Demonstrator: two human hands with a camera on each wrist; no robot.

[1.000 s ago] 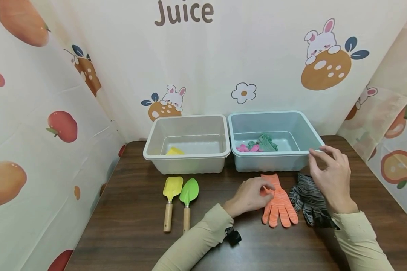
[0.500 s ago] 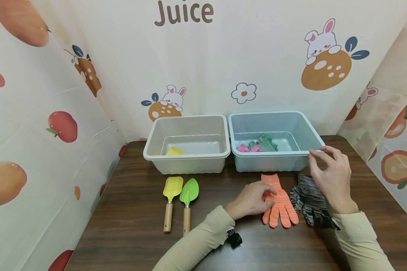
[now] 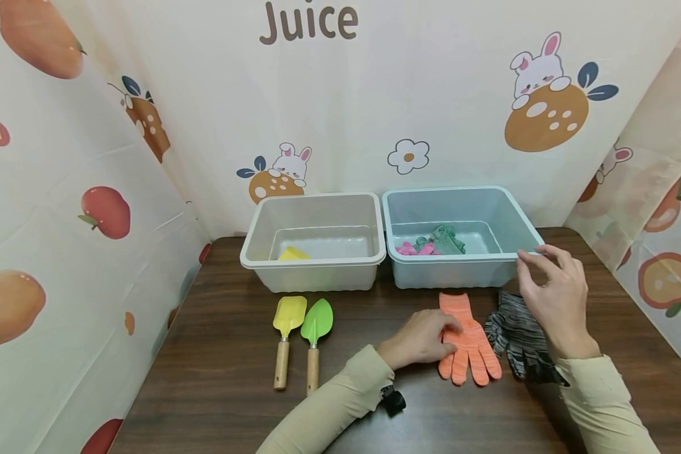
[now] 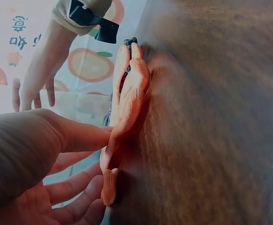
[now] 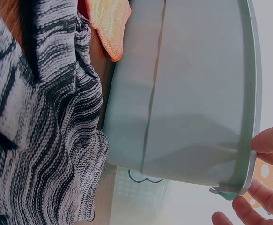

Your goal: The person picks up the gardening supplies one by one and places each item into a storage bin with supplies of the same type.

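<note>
An orange knitted glove lies on the table with its fingers toward me. My left hand holds its left edge; in the left wrist view the thumb presses the fabric while the other fingertips sit lower along the glove. Farther right, my right hand pinches the front right corner rim of a light blue plastic tub. The right wrist view has the thumb and fingers on either side of that rim. Partly below the right hand lies a black-and-grey striped glove, folded and partly covered by the wrist.
Inside the blue tub are crumpled green and pink items. Beside it stands a grey tub with something yellow inside. A yellow shovel and a green trowel lie to the left; my left sleeve overlaps the trowel's handle end.
My left hand has come down onto the orange glove, and the glove has shifted slightly toward me. The right hand has stayed at the blue tub's rim.
</note>
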